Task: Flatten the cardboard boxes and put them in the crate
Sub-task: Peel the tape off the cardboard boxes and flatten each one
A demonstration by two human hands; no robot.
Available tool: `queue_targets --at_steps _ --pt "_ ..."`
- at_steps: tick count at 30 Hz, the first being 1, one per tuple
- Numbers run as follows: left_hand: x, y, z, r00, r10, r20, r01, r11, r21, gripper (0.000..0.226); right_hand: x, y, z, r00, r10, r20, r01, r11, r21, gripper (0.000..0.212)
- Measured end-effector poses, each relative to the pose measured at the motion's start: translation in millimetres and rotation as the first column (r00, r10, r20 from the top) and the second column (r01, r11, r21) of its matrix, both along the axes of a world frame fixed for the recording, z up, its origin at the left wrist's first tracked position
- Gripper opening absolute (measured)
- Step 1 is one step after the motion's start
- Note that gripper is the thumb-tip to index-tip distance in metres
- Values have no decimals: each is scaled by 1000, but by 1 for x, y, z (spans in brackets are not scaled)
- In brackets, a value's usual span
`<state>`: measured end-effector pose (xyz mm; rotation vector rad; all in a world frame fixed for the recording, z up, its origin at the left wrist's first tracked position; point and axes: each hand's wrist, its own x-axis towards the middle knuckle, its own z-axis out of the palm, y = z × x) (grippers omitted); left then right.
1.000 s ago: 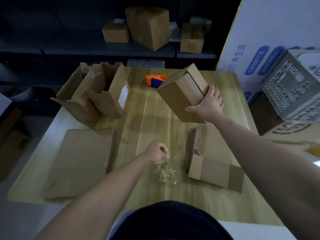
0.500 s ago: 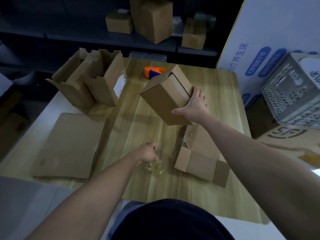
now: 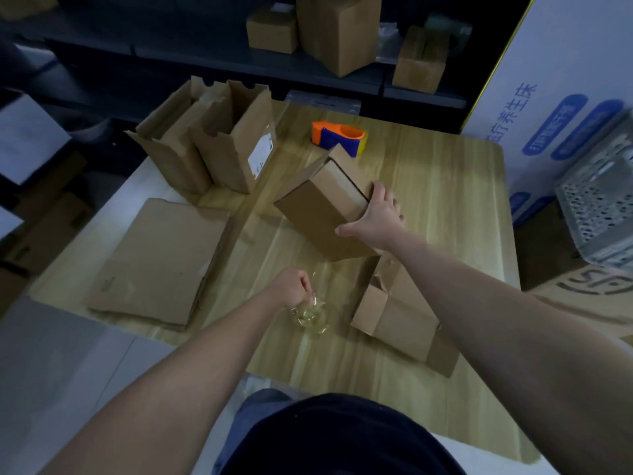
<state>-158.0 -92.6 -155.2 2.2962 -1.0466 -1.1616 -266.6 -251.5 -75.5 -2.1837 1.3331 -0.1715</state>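
Observation:
My right hand (image 3: 378, 219) grips a closed brown cardboard box (image 3: 320, 207) by its right end and holds it tilted over the middle of the wooden table (image 3: 445, 186). My left hand (image 3: 294, 287) is curled around a crumpled wad of clear tape (image 3: 310, 315) that rests on the table. A partly flattened box (image 3: 400, 310) lies under my right forearm. A flattened box (image 3: 161, 258) lies at the left. Two open upright boxes (image 3: 219, 145) stand at the back left. The grey perforated crate (image 3: 599, 200) sits off the table at the right edge.
An orange and blue tape dispenser (image 3: 339, 137) sits at the back of the table. Several closed boxes (image 3: 337, 29) stand on the dark shelf behind. A large white printed carton (image 3: 561, 80) leans at the right. Flat cardboard (image 3: 596, 293) lies under the crate.
My right hand has brought the tilted box down and to the left, closer to the table. My left hand has stayed on the wad of tape.

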Motion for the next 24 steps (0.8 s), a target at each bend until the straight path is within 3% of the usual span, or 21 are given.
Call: queue_targets --at_steps 3,6,9,15,18,20,22,24 --pt "-3 0 -6 990 -87 115 79 994 74 37 4 -2 0 1000 21 -14 -20 1000 7 121" --pt "-1 -2 -2 966 -185 183 156 975 161 25 5 -3 0 999 33 -34 -33 999 9 121" --pt "2 -5 5 920 -260 293 202 956 214 48 8 -2 1 997 47 -65 -48 999 -15 119" --pt "5 -5 7 941 -210 264 179 974 136 64 14 -2 2 993 54 -104 -58 998 -36 118" --pt "11 -8 8 961 -201 191 184 977 103 59 16 -2 2 992 49 -116 -54 998 -40 118" --pt "17 -11 11 988 -153 25 152 988 26 40 17 -3 2 992 41 -120 -45 998 -35 119" --pt "22 -15 22 985 8 -173 -14 999 -34 26 19 -4 2 991 31 -126 -34 999 -24 119" --pt "29 -24 34 959 171 -227 -197 975 -99 23 22 -3 3 991 13 -135 -17 999 -28 119"
